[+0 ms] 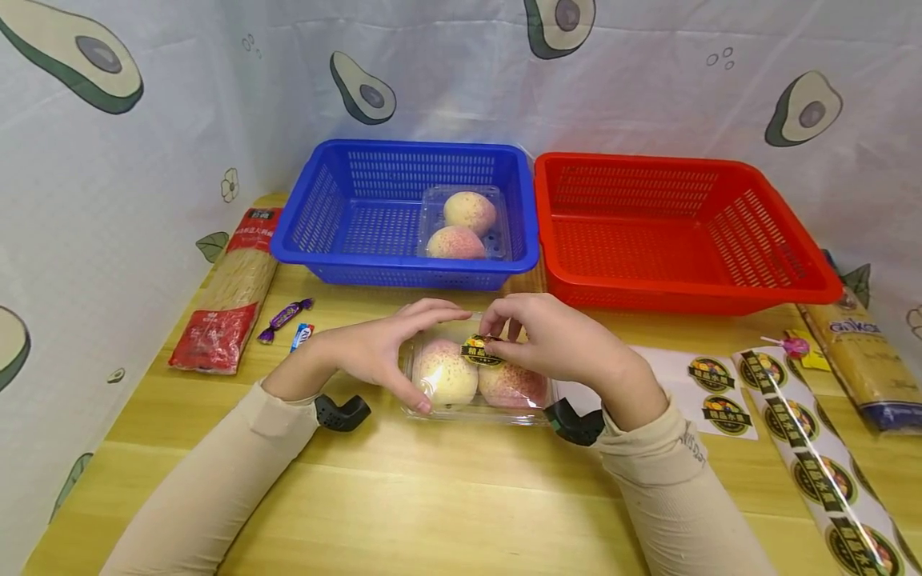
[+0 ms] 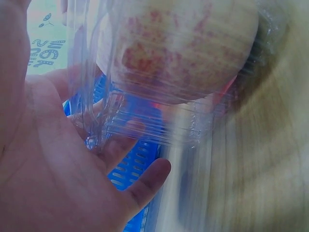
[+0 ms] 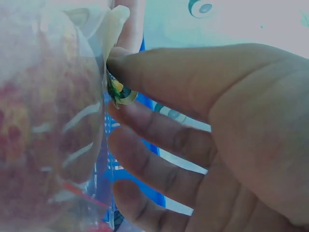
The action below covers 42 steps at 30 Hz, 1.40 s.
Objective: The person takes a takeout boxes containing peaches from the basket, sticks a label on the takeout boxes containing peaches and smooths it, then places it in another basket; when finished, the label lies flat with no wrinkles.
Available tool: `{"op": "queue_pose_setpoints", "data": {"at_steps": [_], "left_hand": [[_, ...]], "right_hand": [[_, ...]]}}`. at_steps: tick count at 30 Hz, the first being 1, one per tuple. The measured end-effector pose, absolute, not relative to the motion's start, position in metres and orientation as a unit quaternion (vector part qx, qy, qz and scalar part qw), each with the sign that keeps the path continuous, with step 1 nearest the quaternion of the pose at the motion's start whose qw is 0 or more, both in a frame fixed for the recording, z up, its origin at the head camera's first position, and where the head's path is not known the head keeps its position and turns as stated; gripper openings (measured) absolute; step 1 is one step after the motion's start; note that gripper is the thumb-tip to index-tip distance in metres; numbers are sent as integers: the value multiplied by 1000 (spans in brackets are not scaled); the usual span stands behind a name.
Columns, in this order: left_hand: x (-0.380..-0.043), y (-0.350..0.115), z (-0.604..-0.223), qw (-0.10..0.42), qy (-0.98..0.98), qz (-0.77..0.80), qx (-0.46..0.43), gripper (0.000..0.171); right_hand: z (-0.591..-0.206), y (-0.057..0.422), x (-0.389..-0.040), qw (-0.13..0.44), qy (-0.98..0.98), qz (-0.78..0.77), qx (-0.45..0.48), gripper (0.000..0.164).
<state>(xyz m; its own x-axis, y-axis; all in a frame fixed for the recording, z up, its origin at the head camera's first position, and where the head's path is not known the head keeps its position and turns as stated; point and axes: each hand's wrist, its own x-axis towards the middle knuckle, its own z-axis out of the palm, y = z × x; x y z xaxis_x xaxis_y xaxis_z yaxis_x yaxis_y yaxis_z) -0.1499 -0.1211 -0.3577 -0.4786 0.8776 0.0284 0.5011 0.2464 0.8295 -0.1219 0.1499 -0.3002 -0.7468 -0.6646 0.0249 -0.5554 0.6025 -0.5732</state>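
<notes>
A clear plastic box (image 1: 468, 415) with two peaches (image 1: 445, 378) lies on the table between my hands. My left hand (image 1: 370, 348) rests spread along its left end, thumb at the front corner and fingers toward the back. In the left wrist view, the palm (image 2: 63, 169) is beside the box wall, near one speckled peach (image 2: 178, 48). Over the lid, my right hand (image 1: 551, 334) pinches a black-and-gold round sticker (image 1: 479, 351) between thumb and forefinger. The right wrist view shows the sticker (image 3: 118, 91) curling beneath the thumb, against the lid.
A blue basket (image 1: 403, 268) holding another box of peaches (image 1: 468, 212) stands behind, beside a red basket (image 1: 677, 296). Sticker sheets (image 1: 807, 436) lie to the right, near a lollipop (image 1: 795, 346) and pasta bag (image 1: 864, 344). Noodles (image 1: 229, 300) and a purple candy (image 1: 284, 320) lie left.
</notes>
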Motion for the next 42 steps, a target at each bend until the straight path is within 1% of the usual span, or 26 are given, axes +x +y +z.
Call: {"op": "queue_pose_setpoints", "data": {"at_steps": [4, 6, 8, 12, 16, 19, 26, 33, 39, 42], "left_hand": [[-150, -121, -357, 231, 756, 410, 455, 110], [-150, -121, -357, 231, 757, 408, 454, 110], [-150, -121, -358, 232, 757, 408, 454, 111], [-152, -121, -359, 232, 758, 407, 454, 110], [-152, -121, -359, 231, 757, 406, 456, 111], [-152, -121, -360, 231, 757, 404, 458, 111], [-151, -121, -359, 236, 756, 406, 456, 111], [-150, -121, -359, 248, 754, 410, 449, 112], [-149, -121, -359, 254, 749, 416, 448, 112], [-149, -121, -359, 253, 750, 414, 449, 112]], "right_hand": [[-297, 150, -118, 56, 903, -262, -337, 19], [-294, 151, -116, 45, 900, -268, -342, 18], [-293, 150, -114, 49, 891, -281, -353, 15], [-293, 147, -113, 79, 885, -275, -366, 10], [-298, 143, -113, 79, 894, -240, -371, 9], [-300, 143, -114, 78, 893, -238, -374, 12], [-298, 152, -117, 119, 898, -256, -336, 23], [-297, 161, -120, 136, 910, -251, -301, 28], [-295, 166, -121, 137, 915, -246, -291, 31], [-293, 166, -120, 119, 918, -237, -295, 35]]}}
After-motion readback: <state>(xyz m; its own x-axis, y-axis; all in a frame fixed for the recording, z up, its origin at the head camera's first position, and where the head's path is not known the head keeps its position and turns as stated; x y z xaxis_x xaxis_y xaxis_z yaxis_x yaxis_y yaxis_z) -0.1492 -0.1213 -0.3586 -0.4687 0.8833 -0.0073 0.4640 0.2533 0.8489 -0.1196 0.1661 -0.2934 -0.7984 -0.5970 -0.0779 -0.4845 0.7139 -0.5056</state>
